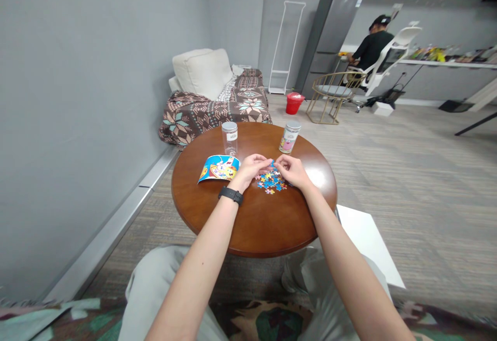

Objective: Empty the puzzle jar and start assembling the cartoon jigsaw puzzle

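A loose pile of small jigsaw puzzle pieces [271,182], mostly blue with some yellow and pink, lies at the middle of the round wooden table [256,227]. At the pile's far edge, my left hand [253,168] and my right hand [292,170] meet, fingertips closed and nearly touching. A blue puzzle piece [273,163] shows between them, pinched from both sides. Left of my left hand lies a curled picture sheet [219,168] with a cartoon on blue. My wrist with the black watch is the left one.
A clear jar [230,139] with a metal lid stands behind the sheet. A printed jar [289,137] stands at the back right of the table. Beyond are a covered sofa [248,100], a red bin [294,103], a gold-framed chair [334,92] and a seated person [373,46].
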{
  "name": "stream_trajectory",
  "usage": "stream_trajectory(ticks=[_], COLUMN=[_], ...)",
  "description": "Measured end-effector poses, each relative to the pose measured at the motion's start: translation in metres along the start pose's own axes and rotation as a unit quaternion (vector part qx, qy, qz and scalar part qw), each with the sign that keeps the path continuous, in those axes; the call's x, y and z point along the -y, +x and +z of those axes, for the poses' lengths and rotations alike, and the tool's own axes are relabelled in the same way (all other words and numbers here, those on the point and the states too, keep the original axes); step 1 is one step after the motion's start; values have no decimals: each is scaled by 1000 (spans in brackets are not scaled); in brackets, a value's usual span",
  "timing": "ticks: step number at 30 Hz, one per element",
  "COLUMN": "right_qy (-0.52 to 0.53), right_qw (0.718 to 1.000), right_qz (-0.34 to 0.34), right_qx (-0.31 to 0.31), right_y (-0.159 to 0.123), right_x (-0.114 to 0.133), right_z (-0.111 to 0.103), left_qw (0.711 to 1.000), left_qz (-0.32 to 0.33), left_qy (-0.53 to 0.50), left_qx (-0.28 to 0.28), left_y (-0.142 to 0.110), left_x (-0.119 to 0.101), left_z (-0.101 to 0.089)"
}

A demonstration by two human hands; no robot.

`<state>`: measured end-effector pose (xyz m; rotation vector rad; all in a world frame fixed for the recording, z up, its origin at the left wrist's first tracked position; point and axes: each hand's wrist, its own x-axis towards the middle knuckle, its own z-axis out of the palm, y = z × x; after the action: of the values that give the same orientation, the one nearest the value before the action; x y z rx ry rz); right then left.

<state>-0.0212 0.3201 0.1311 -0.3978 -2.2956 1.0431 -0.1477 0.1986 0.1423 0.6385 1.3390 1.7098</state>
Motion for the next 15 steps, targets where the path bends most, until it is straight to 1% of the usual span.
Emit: stream_trajectory(ticks=[4, 7, 15], right_qy=[0, 4, 0], right_qw=[1000, 1000, 1000], right_qz=[2, 8, -6], right_qx=[-10, -5, -12], right_y=[0, 0, 1], right_x=[2, 4, -4], right_z=[1, 2, 2], left_qw=[1000, 1000, 1000], left_qz=[5, 15, -1], left_qy=[-2, -16, -16], left_qx=[-9, -14, 19], left_y=[1, 1, 0], left_x=[1, 0, -1], left_z=[-1, -1, -1])
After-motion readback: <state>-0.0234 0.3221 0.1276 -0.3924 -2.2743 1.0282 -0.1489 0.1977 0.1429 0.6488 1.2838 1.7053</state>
